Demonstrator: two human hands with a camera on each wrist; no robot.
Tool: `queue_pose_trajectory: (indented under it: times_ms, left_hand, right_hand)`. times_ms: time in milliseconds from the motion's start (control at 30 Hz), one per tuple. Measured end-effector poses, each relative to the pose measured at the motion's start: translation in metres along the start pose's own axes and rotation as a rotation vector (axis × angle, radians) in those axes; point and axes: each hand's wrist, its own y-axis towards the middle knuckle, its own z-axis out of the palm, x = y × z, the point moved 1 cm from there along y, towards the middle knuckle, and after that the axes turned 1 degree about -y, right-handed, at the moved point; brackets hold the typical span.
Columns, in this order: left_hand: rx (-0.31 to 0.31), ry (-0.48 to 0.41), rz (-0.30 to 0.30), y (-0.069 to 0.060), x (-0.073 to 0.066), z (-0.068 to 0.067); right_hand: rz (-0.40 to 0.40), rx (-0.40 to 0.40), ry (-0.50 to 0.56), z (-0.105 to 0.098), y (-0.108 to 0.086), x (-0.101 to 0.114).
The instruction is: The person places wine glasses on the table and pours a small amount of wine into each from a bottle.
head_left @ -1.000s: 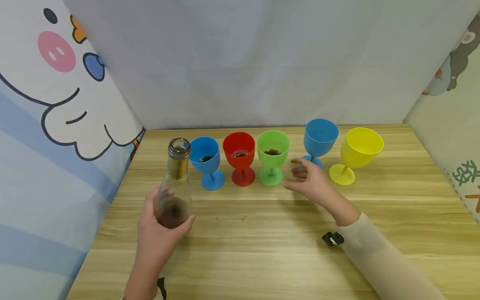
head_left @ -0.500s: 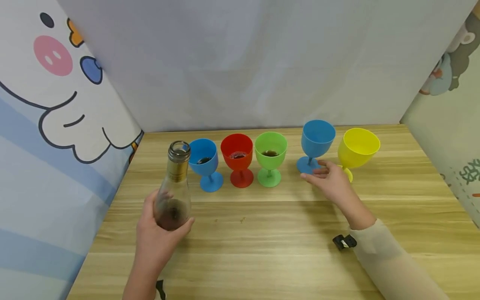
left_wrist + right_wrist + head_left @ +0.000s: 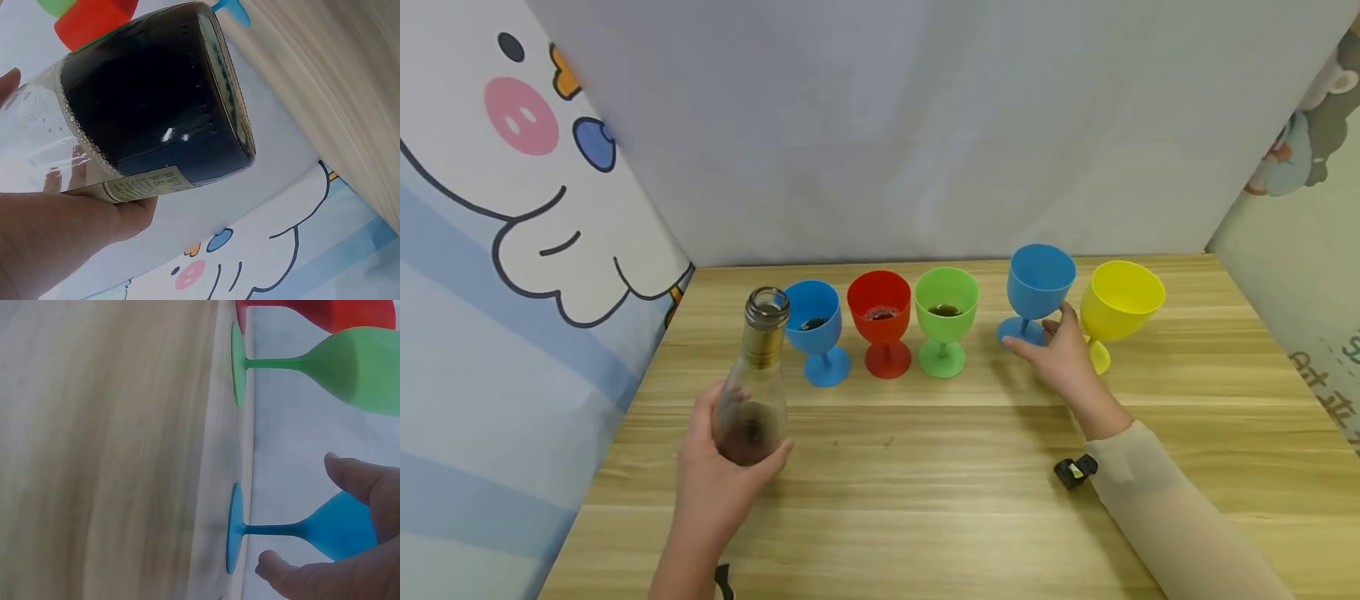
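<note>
My left hand point(image 3: 715, 479) grips a clear glass wine bottle point(image 3: 754, 387) with a gold neck, held upright above the table. Dark liquid fills its lower part in the left wrist view, where the base point(image 3: 225, 81) is in sight. To the right, my right hand point(image 3: 1063, 358) reaches to a blue goblet point(image 3: 1041, 283) standing on the table. Its thumb point(image 3: 281, 572) and a finger point(image 3: 353, 475) are spread on either side of the goblet, with gaps visible in the right wrist view. No liquid shows in this goblet.
Another blue goblet point(image 3: 814, 321), a red goblet point(image 3: 880, 312) and a green goblet point(image 3: 946, 308) stand in a row, each with some dark liquid. Right of my right hand is a yellow goblet point(image 3: 1122, 302). Behind the wooden table point(image 3: 925, 500) rises a pale wall point(image 3: 925, 133).
My right hand has moved right from beside the green goblet to the right-hand blue goblet, its fingers now around the stem area. My left hand keeps holding the bottle in nearly the same place.
</note>
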Motion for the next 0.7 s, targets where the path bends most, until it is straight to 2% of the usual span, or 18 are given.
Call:
queue_pose_trajectory:
  times_ms: [300,533,700]
  left_hand:
    - [0.016,0.028,-0.011,0.0,0.0,-0.002]
    - [0.019,0.025,-0.003,-0.001,0.001,-0.004]
    - [0.03,0.04,0.002,-0.001,0.001,-0.007]
  right_hand:
    - [-0.101,-0.061,0.074,0.004,0.008,0.006]
    - [-0.139,-0.164,0.115,0.005,0.014,0.011]
    - [-0.157,-0.151,0.079,0.008,0.012,0.013]
